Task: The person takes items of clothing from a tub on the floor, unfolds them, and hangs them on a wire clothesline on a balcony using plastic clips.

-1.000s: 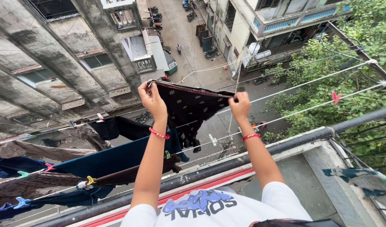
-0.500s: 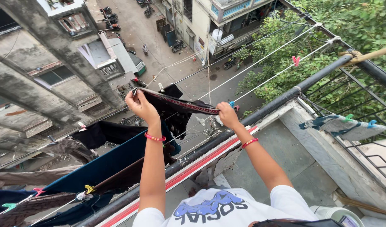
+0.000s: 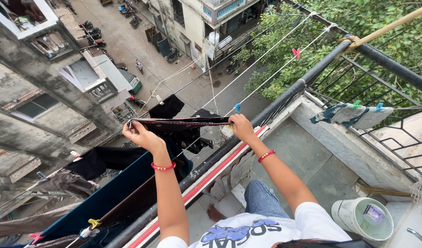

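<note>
Head cam, looking down over balcony edge. L hand (image 3: pixel 138 134) at approx 9 o'clock, R hand (image 3: pixel 241 126) at approx 1 o'clock of frame centre. Both have fingers closed, pinching one dark cloth (image 3: pixel 181 122) by its red-trimmed hem; hem pulled taut and near level between them, prob. to keep it flat and spread out. Rest of cloth hangs below hem, out beyond the rail (image 3: pixel 284 98), w/ street far below. Cloth sits at the lines (image 3: pixel 266 53), which run out toward 1 o'clock; contact w/ a line: cannot tell. Blue peg (image 3: pixel 237 108) on line just beside R hand. Other laundry (image 3: pixel 114 190) pegged at 8 o'clock. White bucket (image 3: pixel 363 219) on balcony floor, 4 o'clock.
</note>
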